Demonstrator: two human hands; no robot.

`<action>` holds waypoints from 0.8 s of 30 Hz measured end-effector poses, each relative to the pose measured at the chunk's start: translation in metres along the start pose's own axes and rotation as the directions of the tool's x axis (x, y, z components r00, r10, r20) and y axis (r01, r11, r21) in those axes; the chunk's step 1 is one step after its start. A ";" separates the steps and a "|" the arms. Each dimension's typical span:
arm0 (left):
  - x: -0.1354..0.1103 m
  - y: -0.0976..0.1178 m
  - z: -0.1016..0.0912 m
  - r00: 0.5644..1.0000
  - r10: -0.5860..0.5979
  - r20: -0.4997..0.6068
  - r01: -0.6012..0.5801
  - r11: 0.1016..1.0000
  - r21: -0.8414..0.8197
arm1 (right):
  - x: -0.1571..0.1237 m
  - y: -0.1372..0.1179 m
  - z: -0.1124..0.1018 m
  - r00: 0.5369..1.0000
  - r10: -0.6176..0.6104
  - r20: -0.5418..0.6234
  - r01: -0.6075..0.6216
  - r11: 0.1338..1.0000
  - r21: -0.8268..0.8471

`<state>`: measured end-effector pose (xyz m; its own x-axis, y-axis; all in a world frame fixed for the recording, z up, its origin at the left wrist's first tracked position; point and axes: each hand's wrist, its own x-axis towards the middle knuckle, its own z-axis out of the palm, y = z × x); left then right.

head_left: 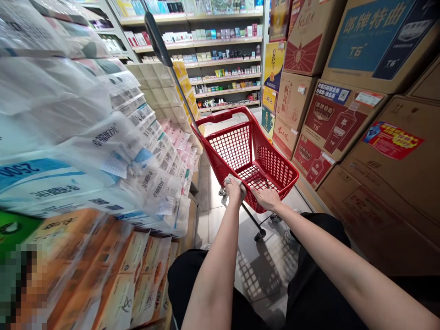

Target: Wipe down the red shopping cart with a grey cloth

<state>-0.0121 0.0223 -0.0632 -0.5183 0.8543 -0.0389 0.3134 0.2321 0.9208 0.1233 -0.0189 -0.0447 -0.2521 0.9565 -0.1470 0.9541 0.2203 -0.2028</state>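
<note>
A red plastic shopping cart on dark casters stands in the aisle in front of my knees, its basket holding nothing that I can see. My left hand is closed around a pale crumpled cloth, pressed against the cart's near left side. On the near rim, my right hand has its fingers curled over the edge, gripping the cart. A thin pole with a dark grey grip slants down to the cart's handle at the far left.
Stacked plastic-wrapped paper packs rise close on the left, above orange packs. Cardboard cartons wall the right side. Shelves of small boxed goods close off the far end. Tiled floor shows under the cart.
</note>
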 end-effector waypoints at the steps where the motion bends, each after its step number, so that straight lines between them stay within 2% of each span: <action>1: -0.002 0.008 0.004 0.999 -0.002 -0.042 0.003 1.000 0.023 | -0.001 0.000 0.000 1.000 -0.010 -0.002 0.010 1.000 -0.011; 3: -0.008 0.022 0.014 0.993 0.006 -0.115 0.010 0.991 0.137 | -0.004 0.000 -0.001 0.999 -0.039 -0.017 0.038 0.999 -0.029; 6: -0.005 0.035 0.021 0.986 0.049 -0.158 -0.007 0.966 0.259 | -0.010 0.001 0.000 0.997 -0.065 -0.036 0.063 0.997 -0.048; 11: 0.026 0.041 0.012 0.983 0.069 -0.173 -0.018 0.960 0.281 | -0.021 0.002 0.004 0.996 -0.067 -0.056 0.065 0.997 -0.038; 13: 0.027 0.039 0.010 0.983 0.095 -0.158 -0.052 0.966 0.255 | -0.022 0.003 0.004 0.997 -0.061 -0.055 0.059 0.998 -0.030; 15: 0.016 0.033 0.011 0.978 0.161 -0.132 -0.130 0.967 0.218 | -0.020 0.004 0.004 0.998 -0.048 -0.047 0.046 0.998 -0.030; 18: -0.017 0.014 0.020 0.960 0.271 -0.067 -0.259 0.956 0.140 | -0.016 0.008 0.002 0.998 -0.032 -0.060 0.030 0.999 -0.039; 21: -0.047 -0.006 0.031 0.945 0.327 -0.023 -0.326 0.945 0.039 | -0.014 0.014 -0.001 0.998 -0.016 -0.064 0.013 0.999 -0.035; 24: -0.051 -0.015 0.037 0.934 0.357 0.006 -0.357 0.934 -0.016 | -0.016 0.019 -0.002 0.997 -0.012 -0.073 0.009 0.999 -0.041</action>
<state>0.0391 -0.0079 -0.0895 -0.3675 0.8835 0.2906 0.4650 -0.0960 0.8801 0.1458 -0.0292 -0.0440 -0.2512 0.9651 -0.0738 0.9576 0.2368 -0.1639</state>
